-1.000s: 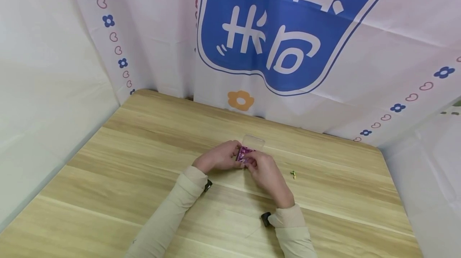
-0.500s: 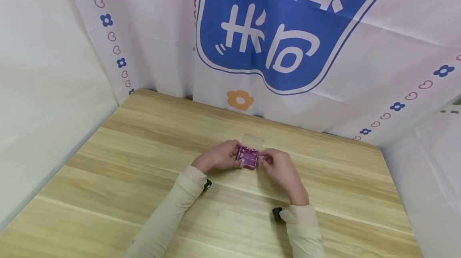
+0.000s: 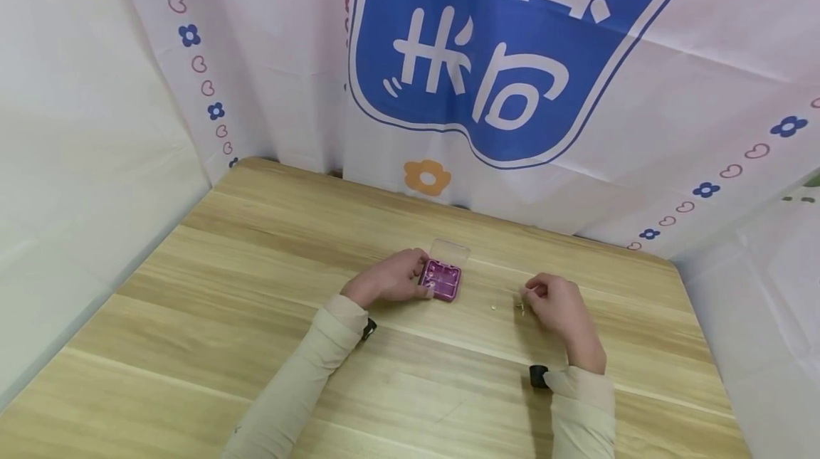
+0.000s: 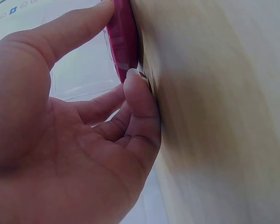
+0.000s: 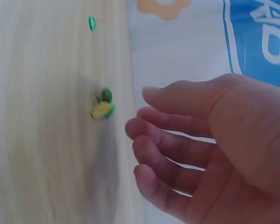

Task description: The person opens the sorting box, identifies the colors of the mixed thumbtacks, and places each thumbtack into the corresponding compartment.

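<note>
My left hand point(image 3: 393, 277) holds a small purple compartment box point(image 3: 443, 280) by its left side on the table. In the left wrist view, the thumb lies against the edge of the magenta box point(image 4: 123, 42), with fingertips at its lower end. A clear lid point(image 3: 450, 250) stands open at the box's far side. A few tiny pieces sit in its left compartments, too small to identify. My right hand point(image 3: 557, 306) hovers with loosely bent fingers, holding nothing, beside a cluster of small green and yellow pieces point(image 5: 102, 106). One small green round piece point(image 5: 92, 23) lies apart, towards the box.
The wooden table point(image 3: 288, 231) extends around both hands. A printed cloth point(image 3: 544, 203) with blue lettering hangs behind its far edge, and white sheets flank both sides.
My right hand has moved right from over the box to the green and yellow pieces. A single small piece now lies between the box and that cluster. The left hand keeps its hold.
</note>
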`<state>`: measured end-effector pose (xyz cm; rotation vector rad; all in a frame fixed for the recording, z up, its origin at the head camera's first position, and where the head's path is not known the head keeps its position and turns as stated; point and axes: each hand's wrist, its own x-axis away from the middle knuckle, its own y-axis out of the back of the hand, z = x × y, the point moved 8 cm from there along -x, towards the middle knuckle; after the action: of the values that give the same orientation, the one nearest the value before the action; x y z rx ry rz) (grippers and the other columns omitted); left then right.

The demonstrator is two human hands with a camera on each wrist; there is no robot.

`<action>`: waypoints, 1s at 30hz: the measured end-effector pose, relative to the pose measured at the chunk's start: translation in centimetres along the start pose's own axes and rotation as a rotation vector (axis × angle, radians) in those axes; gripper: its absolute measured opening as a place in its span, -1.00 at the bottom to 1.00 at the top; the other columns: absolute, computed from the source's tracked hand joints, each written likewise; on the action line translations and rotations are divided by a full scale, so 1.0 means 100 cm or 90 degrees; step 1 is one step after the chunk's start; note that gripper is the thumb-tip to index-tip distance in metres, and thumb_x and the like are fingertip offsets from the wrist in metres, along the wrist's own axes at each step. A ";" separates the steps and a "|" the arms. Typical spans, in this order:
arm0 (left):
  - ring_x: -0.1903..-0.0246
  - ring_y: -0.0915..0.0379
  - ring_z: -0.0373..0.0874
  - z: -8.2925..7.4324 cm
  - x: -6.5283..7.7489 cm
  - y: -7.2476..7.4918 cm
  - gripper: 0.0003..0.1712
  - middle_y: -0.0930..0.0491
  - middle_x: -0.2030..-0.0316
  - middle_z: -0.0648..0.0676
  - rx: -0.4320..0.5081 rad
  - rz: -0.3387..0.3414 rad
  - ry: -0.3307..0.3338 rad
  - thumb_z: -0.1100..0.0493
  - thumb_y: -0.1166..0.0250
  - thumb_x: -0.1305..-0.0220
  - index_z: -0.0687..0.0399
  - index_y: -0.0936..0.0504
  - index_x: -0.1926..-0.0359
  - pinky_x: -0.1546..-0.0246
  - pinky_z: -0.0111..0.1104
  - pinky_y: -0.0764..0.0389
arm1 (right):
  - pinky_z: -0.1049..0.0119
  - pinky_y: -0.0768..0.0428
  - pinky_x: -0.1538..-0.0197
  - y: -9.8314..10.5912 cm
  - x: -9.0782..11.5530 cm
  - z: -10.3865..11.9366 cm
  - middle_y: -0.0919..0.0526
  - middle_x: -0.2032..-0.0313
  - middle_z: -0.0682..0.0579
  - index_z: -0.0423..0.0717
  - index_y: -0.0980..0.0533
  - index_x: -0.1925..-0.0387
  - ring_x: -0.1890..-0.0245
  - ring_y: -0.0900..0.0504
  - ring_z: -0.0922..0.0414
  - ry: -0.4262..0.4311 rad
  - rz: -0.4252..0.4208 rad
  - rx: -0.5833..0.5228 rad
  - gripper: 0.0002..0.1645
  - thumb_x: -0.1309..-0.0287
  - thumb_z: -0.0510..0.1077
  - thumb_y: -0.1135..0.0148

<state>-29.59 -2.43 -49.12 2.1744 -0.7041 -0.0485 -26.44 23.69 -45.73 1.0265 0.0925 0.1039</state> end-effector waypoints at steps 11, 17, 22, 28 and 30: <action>0.09 -0.41 -0.09 -0.001 0.002 0.000 -0.22 -0.50 0.03 0.14 -0.004 0.002 -0.010 -0.01 -0.38 -0.11 0.25 -0.26 -0.24 -0.02 -0.19 -0.49 | 0.05 -0.56 0.27 -0.005 0.002 -0.008 -0.67 0.42 -0.06 -0.21 -0.62 0.30 0.38 -0.56 0.05 -0.018 0.051 0.009 -0.82 -0.18 -0.16 -0.23; 0.07 -0.40 -0.08 -0.003 0.002 0.001 -0.22 -0.50 0.00 0.16 -0.004 0.005 -0.008 0.00 -0.37 -0.12 0.26 -0.25 -0.25 -0.05 -0.18 -0.48 | 0.07 -0.56 0.27 -0.008 0.001 -0.009 -0.67 0.44 -0.03 -0.18 -0.62 0.34 0.40 -0.56 0.08 -0.020 0.047 0.009 -0.87 -0.15 -0.17 -0.26; 0.06 -0.41 -0.07 -0.003 0.002 0.001 -0.21 -0.49 0.00 0.17 -0.002 0.007 -0.010 0.00 -0.38 -0.11 0.26 -0.25 -0.25 -0.05 -0.18 -0.48 | 0.05 -0.57 0.26 -0.008 0.002 -0.010 -0.67 0.42 -0.04 -0.17 -0.62 0.35 0.39 -0.56 0.07 -0.019 0.036 0.007 -0.89 -0.17 -0.19 -0.25; 0.05 -0.41 -0.06 -0.002 0.001 0.000 -0.19 -0.49 -0.02 0.18 0.001 0.006 -0.006 -0.01 -0.38 -0.10 0.26 -0.25 -0.25 -0.06 -0.16 -0.47 | 0.03 -0.55 0.25 -0.008 0.001 -0.014 -0.67 0.37 -0.08 -0.18 -0.61 0.35 0.36 -0.55 0.02 -0.041 0.023 -0.003 -0.89 -0.19 -0.20 -0.23; 0.05 -0.41 -0.05 -0.002 0.001 0.001 -0.19 -0.49 -0.01 0.18 0.002 0.005 -0.005 -0.02 -0.38 -0.10 0.26 -0.25 -0.25 -0.07 -0.16 -0.47 | 0.03 -0.54 0.24 -0.008 0.001 -0.016 -0.67 0.37 -0.09 -0.19 -0.62 0.35 0.35 -0.54 0.01 -0.053 0.019 -0.007 -0.88 -0.19 -0.20 -0.22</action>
<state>-29.47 -2.37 -48.93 2.1751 -0.7177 -0.0523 -26.53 24.64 -47.18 1.0199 0.0015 0.0890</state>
